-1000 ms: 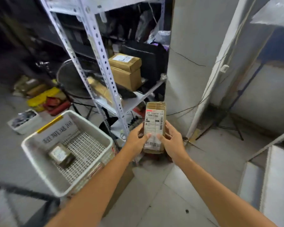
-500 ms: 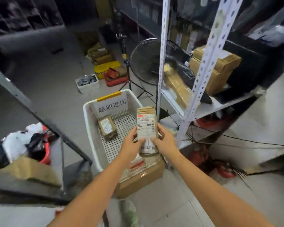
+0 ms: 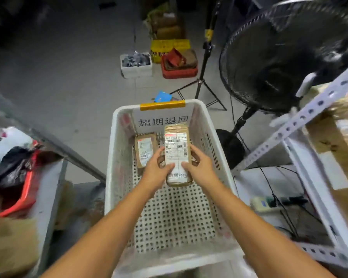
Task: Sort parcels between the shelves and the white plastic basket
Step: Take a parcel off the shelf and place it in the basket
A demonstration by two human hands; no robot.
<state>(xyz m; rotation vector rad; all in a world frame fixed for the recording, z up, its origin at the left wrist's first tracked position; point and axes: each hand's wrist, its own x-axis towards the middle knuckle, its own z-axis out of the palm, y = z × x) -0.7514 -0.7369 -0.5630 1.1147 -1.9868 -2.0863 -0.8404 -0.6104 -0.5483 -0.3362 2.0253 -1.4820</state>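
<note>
Grey concrete floor (image 3: 68,77), dimly lit; black fan (image 3: 279,57) and tripod (image 3: 201,77) standing beside white racking (image 3: 301,121).

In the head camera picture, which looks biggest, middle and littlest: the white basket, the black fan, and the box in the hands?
1. White basket, nearest the camera, so its lead over the fan is unsure.
2. Black fan.
3. Held parcel, gripped by the left hand and right hand.
</note>
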